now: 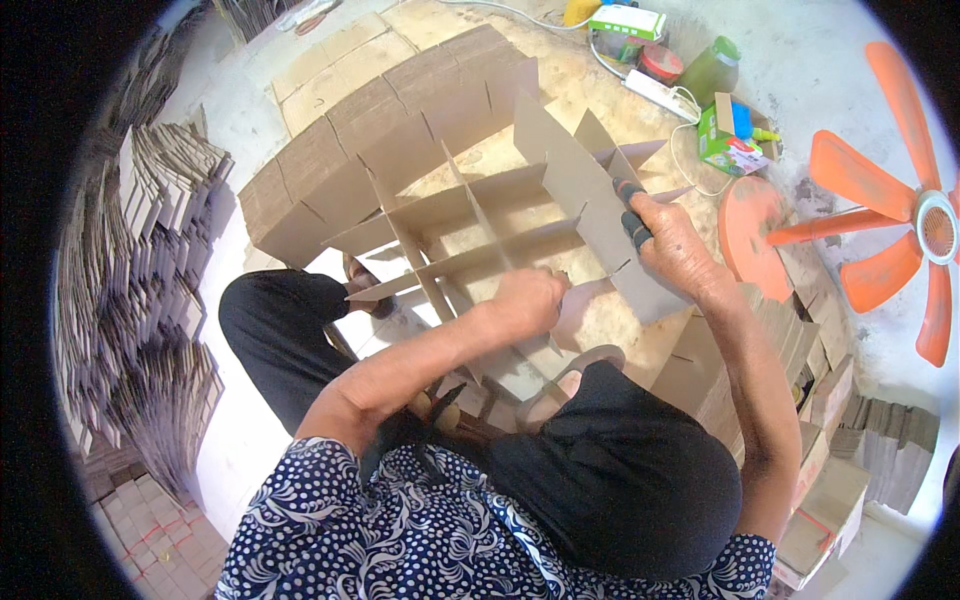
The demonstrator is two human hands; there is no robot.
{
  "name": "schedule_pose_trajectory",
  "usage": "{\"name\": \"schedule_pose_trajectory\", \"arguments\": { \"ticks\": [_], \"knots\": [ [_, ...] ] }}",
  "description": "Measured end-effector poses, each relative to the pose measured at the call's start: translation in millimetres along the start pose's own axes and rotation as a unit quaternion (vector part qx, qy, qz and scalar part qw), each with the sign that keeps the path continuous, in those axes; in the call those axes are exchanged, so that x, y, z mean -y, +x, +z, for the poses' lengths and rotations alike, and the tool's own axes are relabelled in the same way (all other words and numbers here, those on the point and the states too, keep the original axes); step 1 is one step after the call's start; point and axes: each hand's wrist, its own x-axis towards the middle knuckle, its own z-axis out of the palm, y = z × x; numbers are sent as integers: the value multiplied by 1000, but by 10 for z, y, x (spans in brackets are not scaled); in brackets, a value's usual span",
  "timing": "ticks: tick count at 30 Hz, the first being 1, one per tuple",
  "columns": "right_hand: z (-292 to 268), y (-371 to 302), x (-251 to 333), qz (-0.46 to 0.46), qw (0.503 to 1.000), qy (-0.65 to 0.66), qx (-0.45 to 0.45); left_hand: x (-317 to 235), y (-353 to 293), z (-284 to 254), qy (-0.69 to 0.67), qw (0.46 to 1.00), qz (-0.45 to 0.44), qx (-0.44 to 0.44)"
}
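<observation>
Hand assembly of a slotted cardboard divider, seen from above. At far left, tall stacks of cardboard sheets (165,210) stand beside the pale floor, probably kept there as stock within reach. Next, a curved row of slotted cardboard strips (350,130) stands on edge, packed face to face; this arrangement presumably lets single pieces be drawn off easily. At centre, the divider grid (455,215) lies over a tan surface (500,148), in front of the seated person, its strips upright and crossing to form open cells. The left hand (530,300) is curled closed at the grid's near side, apparently pinching a cross strip (592,288); its fingertips are partly hidden, so the exact contact cannot be told. To its right, a broad panel (575,185) leans across the strip ends. The right hand (665,235), with dark coverings on its fingers, grasps this panel by its outer edge, fingers bent and only slightly apart. The paired holds seem intended to keep slots and strips aligned while the panel is steadied. Beyond, a white power strip (660,95), a green carton (730,140) and an orange fan (935,225) stand clear of the grid.
</observation>
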Motion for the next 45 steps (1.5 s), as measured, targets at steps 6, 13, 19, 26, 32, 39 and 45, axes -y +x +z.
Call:
{"name": "schedule_pose_trajectory", "arguments": {
  "ticks": [6, 13, 19, 26, 32, 39, 45],
  "knots": [
    [198, 17, 88, -16, 999, 25, -39, 51, 23, 71, -15, 1000, 7, -7],
    [805, -205, -190, 27, 988, -136, 62, 105, 64, 166, -30, 999, 30, -26],
    [419, 90, 46, 55, 982, -172, 50, 264, -342, -14, -131, 958, 223, -124],
    [807, 634, 155, 52, 987, -154, 3, 636, -1345, -197, 132, 989, 52, 40],
    [1411, -326, 482, -112, 992, 57, -10, 688, -640, -89, 157, 983, 63, -73],
    [1013, -1997, -123, 104, 919, -69, -374, 598, -460, 6, 149, 987, 63, 5],
    [1201, -3136, 40, 402, 824, -186, -353, 514, -297, -769, 183, 978, 43, -95]
  ]
}}
